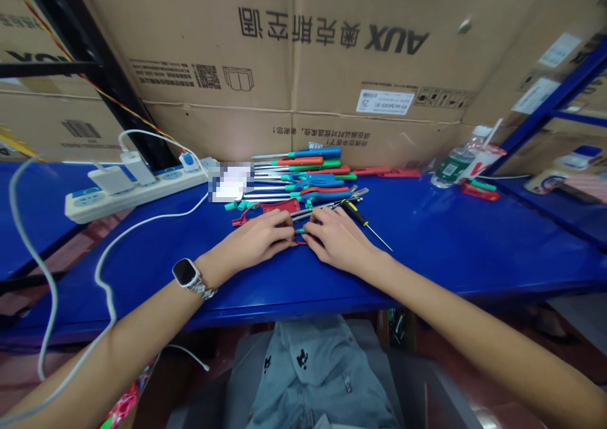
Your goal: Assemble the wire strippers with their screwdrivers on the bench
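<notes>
Both left hand (pixel 260 238) and right hand (pixel 337 238), nearly closed, pinch a small green-and-red piece (pixel 300 231) behind the worktop's (pixel 441 246) front edge.

Bright, even light; faint sheen on table (pixel 455 246), dimmer below. Wide-angle stretch at edges, lower corners soft. One pixelated patch (pixel 231 181). Green piece (pixel 299 232) lacks detail.

On the counter (pixel 474 252), long-stemmed lighters (pixel 327 180) lie at the frame's centre, behind the left hand (pixel 265 236) and the right hand (pixel 339 236), with a small part (pixel 300 231) between them and a screwdriver (pixel 355 213) near the right one. A power strip (pixel 159 187) lies at centre left, a bottle (pixel 453 165) and cup (pixel 484 162) at centre right, and a cardboard box (pixel 332 88) behind, across the top.
</notes>
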The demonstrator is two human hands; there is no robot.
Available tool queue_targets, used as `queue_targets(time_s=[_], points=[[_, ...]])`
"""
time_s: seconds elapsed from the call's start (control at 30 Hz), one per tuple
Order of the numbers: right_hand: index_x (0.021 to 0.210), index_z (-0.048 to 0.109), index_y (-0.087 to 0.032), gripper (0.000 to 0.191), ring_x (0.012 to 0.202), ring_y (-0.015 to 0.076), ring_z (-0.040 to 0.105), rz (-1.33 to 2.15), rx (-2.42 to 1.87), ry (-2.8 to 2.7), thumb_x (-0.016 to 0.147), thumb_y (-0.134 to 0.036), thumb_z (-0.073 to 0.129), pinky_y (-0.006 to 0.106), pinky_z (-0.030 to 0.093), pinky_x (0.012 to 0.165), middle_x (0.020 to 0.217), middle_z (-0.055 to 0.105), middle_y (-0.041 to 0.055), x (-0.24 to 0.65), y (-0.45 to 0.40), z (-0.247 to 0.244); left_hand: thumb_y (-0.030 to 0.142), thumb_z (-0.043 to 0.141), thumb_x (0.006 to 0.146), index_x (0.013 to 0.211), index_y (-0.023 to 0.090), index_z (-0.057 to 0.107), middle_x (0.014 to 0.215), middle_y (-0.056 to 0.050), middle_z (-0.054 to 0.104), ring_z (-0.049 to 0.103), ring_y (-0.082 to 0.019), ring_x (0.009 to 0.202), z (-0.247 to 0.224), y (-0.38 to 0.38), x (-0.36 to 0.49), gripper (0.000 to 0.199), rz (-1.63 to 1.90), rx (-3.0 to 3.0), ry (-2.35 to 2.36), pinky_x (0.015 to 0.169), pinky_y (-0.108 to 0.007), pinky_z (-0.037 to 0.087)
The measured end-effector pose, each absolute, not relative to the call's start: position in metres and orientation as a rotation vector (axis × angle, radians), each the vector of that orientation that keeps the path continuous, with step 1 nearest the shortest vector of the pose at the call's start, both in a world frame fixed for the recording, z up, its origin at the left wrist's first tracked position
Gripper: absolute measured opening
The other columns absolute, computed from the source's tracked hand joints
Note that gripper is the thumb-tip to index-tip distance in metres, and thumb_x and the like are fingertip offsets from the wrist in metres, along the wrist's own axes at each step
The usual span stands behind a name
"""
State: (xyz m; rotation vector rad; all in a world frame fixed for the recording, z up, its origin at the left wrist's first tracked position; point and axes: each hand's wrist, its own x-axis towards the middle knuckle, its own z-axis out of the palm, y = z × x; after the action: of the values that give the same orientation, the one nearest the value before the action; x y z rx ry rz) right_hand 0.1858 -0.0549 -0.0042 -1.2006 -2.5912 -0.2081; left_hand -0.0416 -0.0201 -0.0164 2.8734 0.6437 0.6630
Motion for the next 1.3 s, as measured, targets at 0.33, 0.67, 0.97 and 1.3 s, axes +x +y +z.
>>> queue_targets(time_s=[0.33,0.67,0.97,1.3], points=[[0.102,0.076,-0.019,0.023,0.104,0.0251,0.055,-0.104,-1.172,-2.456,0.101,-0.031,0.056,0.039,0.038,0.087,0.108,0.061,0.0114,0.211,-0.065,-0.011,0.025,0.046,0.106,0.106,0.018,0.066,0.107,-0.009,0.064,0.062,-0.022,0.099,-0.020,-0.017,-0.042,0.022,0.674,2.974,0.735,0.087,-0.037,0.054],[0.114,0.074,-0.020,0.023,0.099,0.0248,0.057,-0.028,-1.170,-2.447,0.100,-0.031,0.058,0.041,0.044,0.087,0.104,0.064,0.0104,0.217,-0.062,-0.010,0.025,0.053,0.102,0.111,0.020,0.069,0.110,-0.008,0.067,0.065,-0.024,0.106,-0.015,-0.014,-0.042,0.020,0.622,2.756,0.823,0.094,-0.041,0.055],[0.111,0.070,-0.019,0.021,0.103,0.0249,0.060,0.086,-1.126,-2.313,0.098,-0.033,0.060,0.044,0.046,0.095,0.110,0.065,0.0106,0.217,-0.045,-0.006,0.020,0.058,0.087,0.108,0.018,0.070,0.104,-0.009,0.070,0.065,-0.023,0.096,0.008,-0.012,-0.054,0.024,0.786,2.694,0.881,0.088,-0.041,0.055],[0.102,0.074,-0.020,0.017,0.108,0.0298,0.057,0.207,-1.083,-2.661,0.088,-0.030,0.074,0.043,0.044,0.091,0.107,0.066,0.0114,0.133,0.043,0.025,0.009,0.047,0.079,0.081,0.016,0.070,0.085,-0.005,0.075,0.067,-0.019,0.078,0.003,0.018,-0.093,0.025,1.239,2.197,1.449,0.069,-0.031,0.051]])
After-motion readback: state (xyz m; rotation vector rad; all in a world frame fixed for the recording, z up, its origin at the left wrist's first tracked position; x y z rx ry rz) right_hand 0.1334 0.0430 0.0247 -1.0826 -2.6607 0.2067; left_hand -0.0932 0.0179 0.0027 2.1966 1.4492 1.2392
